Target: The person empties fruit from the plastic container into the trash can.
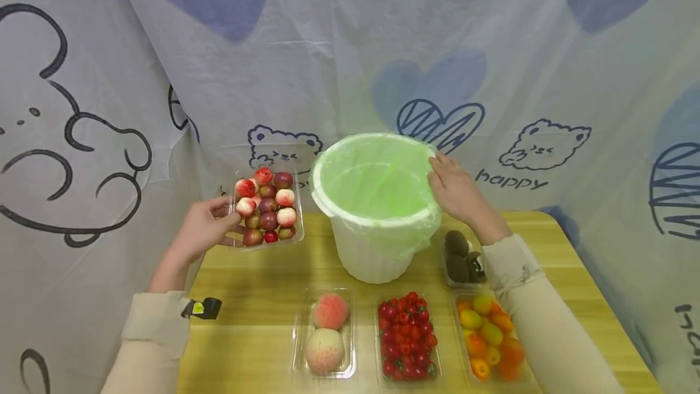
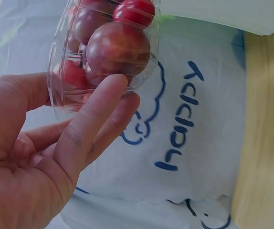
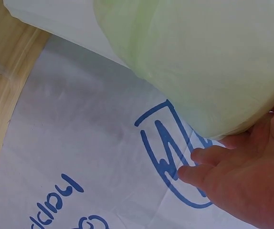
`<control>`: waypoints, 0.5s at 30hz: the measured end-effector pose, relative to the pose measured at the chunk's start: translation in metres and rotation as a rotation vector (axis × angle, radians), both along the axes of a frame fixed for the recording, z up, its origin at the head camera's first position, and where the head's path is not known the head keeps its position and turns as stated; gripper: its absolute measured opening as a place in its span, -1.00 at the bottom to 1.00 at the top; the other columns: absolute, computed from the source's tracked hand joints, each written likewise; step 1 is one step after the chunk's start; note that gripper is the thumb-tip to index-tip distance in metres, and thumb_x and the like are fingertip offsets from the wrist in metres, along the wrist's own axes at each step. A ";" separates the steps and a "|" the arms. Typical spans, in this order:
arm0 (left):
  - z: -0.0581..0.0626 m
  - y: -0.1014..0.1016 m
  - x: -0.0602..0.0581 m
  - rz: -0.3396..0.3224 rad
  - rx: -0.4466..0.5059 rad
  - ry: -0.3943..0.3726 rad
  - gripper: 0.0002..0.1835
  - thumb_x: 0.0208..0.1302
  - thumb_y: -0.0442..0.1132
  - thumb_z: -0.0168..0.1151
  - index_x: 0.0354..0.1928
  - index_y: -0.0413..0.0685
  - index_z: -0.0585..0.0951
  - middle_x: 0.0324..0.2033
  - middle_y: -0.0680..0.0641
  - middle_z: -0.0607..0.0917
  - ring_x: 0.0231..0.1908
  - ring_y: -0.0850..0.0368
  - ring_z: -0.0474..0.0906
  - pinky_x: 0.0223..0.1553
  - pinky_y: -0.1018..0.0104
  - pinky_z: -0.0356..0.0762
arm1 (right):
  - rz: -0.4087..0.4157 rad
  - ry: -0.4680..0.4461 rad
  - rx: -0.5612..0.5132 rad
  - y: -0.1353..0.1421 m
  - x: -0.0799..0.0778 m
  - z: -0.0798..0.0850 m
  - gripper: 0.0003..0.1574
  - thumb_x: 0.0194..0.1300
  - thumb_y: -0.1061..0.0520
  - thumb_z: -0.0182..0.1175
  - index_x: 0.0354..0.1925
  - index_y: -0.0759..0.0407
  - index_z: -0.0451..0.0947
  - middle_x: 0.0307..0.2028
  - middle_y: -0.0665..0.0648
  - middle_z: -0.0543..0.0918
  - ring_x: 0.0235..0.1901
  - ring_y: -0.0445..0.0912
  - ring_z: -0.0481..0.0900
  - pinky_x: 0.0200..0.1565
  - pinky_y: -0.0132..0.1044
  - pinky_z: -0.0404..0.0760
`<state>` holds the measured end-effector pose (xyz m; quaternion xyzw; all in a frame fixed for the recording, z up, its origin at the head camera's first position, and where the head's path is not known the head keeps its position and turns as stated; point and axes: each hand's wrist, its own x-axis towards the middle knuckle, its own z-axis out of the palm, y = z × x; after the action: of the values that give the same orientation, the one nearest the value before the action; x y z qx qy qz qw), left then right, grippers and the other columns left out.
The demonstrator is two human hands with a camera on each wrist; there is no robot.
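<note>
I'm holding a clear box [image 1: 299, 217] of small fruit [image 1: 268, 221] up left of the white bin [image 1: 365, 254], left hand's [image 1: 205, 228] fingers bending around the box edge, right hand [image 1: 454, 192] pinching the bin's green bag [image 1: 377, 190] at the rim, fingers half-bent.

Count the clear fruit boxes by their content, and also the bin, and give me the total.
Purple and pink-white fruit box: 1
Peach box: 1
Small red fruit box: 1
Yellow and orange fruit box: 1
Kiwi box: 1
White bin: 1
Total: 6
</note>
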<state>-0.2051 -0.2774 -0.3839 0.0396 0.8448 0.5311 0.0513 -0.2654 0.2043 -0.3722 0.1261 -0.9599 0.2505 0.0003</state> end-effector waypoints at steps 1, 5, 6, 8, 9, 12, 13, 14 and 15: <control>0.003 0.002 -0.002 0.002 0.002 -0.001 -0.44 0.55 -0.27 0.10 0.49 -0.36 0.40 0.20 -0.55 0.62 -0.26 0.22 0.81 -0.27 0.16 0.86 | 0.000 -0.003 0.001 0.000 0.000 0.000 -0.21 0.70 -0.06 -0.42 0.66 0.34 -0.06 0.69 0.36 -0.13 0.65 0.41 -0.20 0.66 0.28 -0.14; 0.014 0.008 -0.010 0.003 0.007 0.005 -0.46 0.55 -0.25 0.10 0.47 -0.36 0.43 0.18 -0.54 0.63 -0.27 0.26 0.80 -0.25 0.16 0.86 | 0.002 -0.003 0.001 0.000 0.000 0.001 -0.21 0.70 -0.06 -0.42 0.66 0.34 -0.06 0.68 0.37 -0.13 0.65 0.41 -0.19 0.66 0.27 -0.14; 0.017 0.010 -0.011 0.002 0.010 0.008 -0.46 0.55 -0.25 0.10 0.46 -0.36 0.43 0.18 -0.54 0.63 -0.28 0.27 0.80 -0.25 0.16 0.86 | 0.002 0.000 0.001 0.000 0.000 0.001 -0.21 0.70 -0.06 -0.42 0.65 0.35 -0.05 0.68 0.37 -0.12 0.65 0.41 -0.19 0.66 0.27 -0.14; 0.024 0.014 -0.015 0.002 0.009 0.013 -0.46 0.55 -0.24 0.10 0.46 -0.37 0.43 0.18 -0.54 0.63 -0.29 0.29 0.79 -0.26 0.19 0.86 | 0.002 0.005 0.000 0.000 0.000 0.001 -0.21 0.70 -0.05 -0.41 0.65 0.35 -0.05 0.68 0.38 -0.11 0.65 0.41 -0.18 0.67 0.27 -0.14; 0.027 0.016 -0.016 0.002 0.005 0.014 -0.46 0.55 -0.24 0.10 0.46 -0.37 0.44 0.19 -0.55 0.63 -0.30 0.31 0.79 -0.26 0.21 0.86 | 0.003 0.005 -0.002 0.000 0.000 0.001 -0.22 0.70 -0.05 -0.41 0.65 0.35 -0.05 0.68 0.38 -0.11 0.65 0.41 -0.18 0.67 0.26 -0.14; 0.036 0.021 -0.021 0.001 -0.011 0.012 -0.46 0.54 -0.24 0.10 0.45 -0.37 0.44 0.19 -0.55 0.63 -0.32 0.34 0.78 -0.26 0.23 0.85 | 0.003 0.001 -0.005 0.000 0.001 0.000 -0.22 0.70 -0.05 -0.41 0.65 0.35 -0.04 0.68 0.38 -0.11 0.65 0.41 -0.17 0.67 0.26 -0.14; 0.039 0.023 -0.023 -0.001 -0.019 0.013 -0.45 0.54 -0.24 0.10 0.46 -0.36 0.44 0.20 -0.54 0.63 -0.32 0.35 0.78 -0.26 0.24 0.85 | 0.004 0.000 -0.006 0.000 0.001 0.000 -0.21 0.70 -0.05 -0.41 0.65 0.35 -0.04 0.68 0.37 -0.11 0.65 0.41 -0.17 0.67 0.26 -0.14; 0.041 0.025 -0.024 -0.004 -0.024 0.013 -0.45 0.53 -0.25 0.10 0.47 -0.35 0.43 0.20 -0.54 0.63 -0.33 0.35 0.78 -0.26 0.24 0.85 | 0.003 -0.002 -0.008 0.001 0.001 0.001 -0.21 0.70 -0.06 -0.42 0.65 0.35 -0.05 0.68 0.37 -0.12 0.65 0.40 -0.17 0.67 0.26 -0.14; 0.044 0.027 -0.026 -0.005 -0.030 0.014 -0.45 0.53 -0.25 0.10 0.47 -0.34 0.43 0.20 -0.54 0.64 -0.33 0.35 0.77 -0.27 0.24 0.85 | 0.003 -0.005 -0.011 0.001 0.001 0.001 -0.21 0.70 -0.07 -0.42 0.66 0.34 -0.05 0.68 0.37 -0.12 0.65 0.40 -0.17 0.67 0.26 -0.15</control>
<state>-0.2315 -0.2503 -0.3399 0.0445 0.8530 0.5179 0.0475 -0.2647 0.2051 -0.3716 0.1268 -0.9584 0.2559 -0.0017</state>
